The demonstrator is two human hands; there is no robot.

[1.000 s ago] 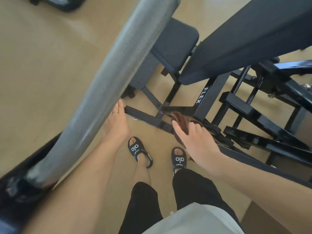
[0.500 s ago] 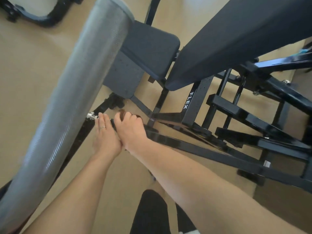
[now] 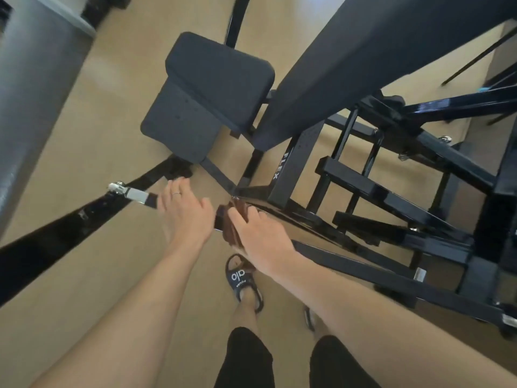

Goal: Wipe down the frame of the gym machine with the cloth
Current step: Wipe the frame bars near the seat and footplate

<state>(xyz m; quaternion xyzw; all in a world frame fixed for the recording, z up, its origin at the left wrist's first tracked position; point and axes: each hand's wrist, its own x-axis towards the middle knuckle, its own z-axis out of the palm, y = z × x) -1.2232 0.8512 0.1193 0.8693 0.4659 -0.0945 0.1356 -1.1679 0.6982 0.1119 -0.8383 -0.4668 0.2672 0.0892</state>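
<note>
Right hand point(image 3: 258, 231) fingers pressing brown cloth point(image 3: 233, 224) on black frame point(image 3: 349, 264); left hand point(image 3: 186, 217) fingers loosely spread

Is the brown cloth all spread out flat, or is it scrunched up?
Scrunched up. The brown cloth shows bunched folds under the right hand, which holds it against the black frame bar.

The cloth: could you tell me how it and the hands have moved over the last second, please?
The right hand slid the cloth leftward along the low frame bar until it met the left hand, and has now come partway back right, so the hands have parted. The left hand has drifted toward the other bar. The right hand still presses the cloth on the frame.
</note>
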